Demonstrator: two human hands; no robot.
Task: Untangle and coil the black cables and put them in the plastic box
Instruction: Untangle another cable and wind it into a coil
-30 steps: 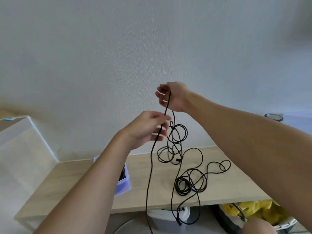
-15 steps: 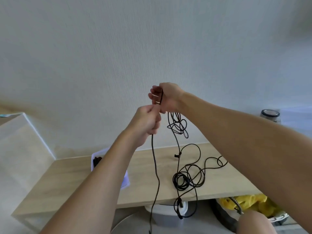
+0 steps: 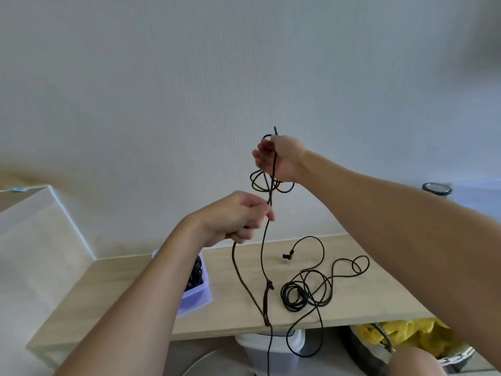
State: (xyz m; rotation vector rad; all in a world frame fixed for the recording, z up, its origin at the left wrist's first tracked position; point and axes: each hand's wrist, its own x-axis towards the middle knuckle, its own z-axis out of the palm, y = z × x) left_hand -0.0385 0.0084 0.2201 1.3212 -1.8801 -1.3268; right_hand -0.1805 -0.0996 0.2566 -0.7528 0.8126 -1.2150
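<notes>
My right hand [image 3: 279,158] is raised in front of the wall and grips a black cable [image 3: 262,248], with small loops of it hanging just under the fist. Lower and to the left, my left hand [image 3: 238,217] pinches the same cable, which drops from it past the table edge. A second tangle of black cable [image 3: 303,291] lies on the wooden table [image 3: 366,302], one strand hanging over the front. The plastic box [image 3: 200,291] stands at the table's left, partly behind my left forearm, with coiled black cable inside.
A white bin [image 3: 273,348] stands under the table, and a basket with yellow bags [image 3: 406,335] is at the lower right. A pale cabinet [image 3: 35,240] flanks the table on the left. A round dark-rimmed object [image 3: 436,188] sits behind my right arm.
My left hand has dropped away from my right hand, sliding down the cable. The loops now hang just below my right fist, and a connector end lies bare on the table.
</notes>
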